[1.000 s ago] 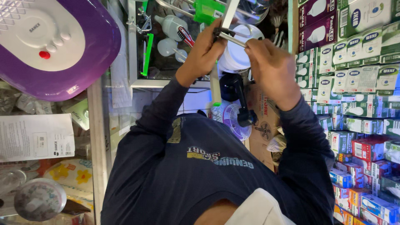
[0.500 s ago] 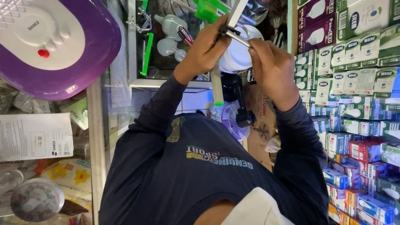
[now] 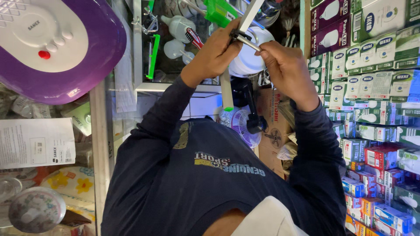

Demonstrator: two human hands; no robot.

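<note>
Head view, looking down over a dark-sleeved chest to both hands raised out in front of a shop counter.

Strip (image 3: 227, 89): long, narrow, pale, flat. Long axis runs near to far with a slight lean right at the far end. Near end carries a small green tip, just above a small fan (image 3: 246, 126). Far end passes out of the top of the view past a green plug (image 3: 218, 11).

Left hand (image 3: 214, 54): curled tight round the strip at about mid-length, thumb side toward the right hand. The strip passes through this fist, sticking out both near and far of it.

Right hand (image 3: 286, 70): fingers pinched narrow on a thin metal rod (image 3: 248, 42). The rod lies across, pointing left, its tip meeting a dark clip on the strip just beside the left thumb. Whether the tip is seated in the clip, cannot tell.

The hands sit close together, the strip between them but nearer the left.

Behind the hands: a white round lamp (image 3: 249, 61), partly hidden. Far left: a purple and white appliance (image 3: 52, 43). Right: stacked bulb boxes (image 3: 376, 87) filling the shelves. Near left: a white paper sheet (image 3: 35, 142).
</note>
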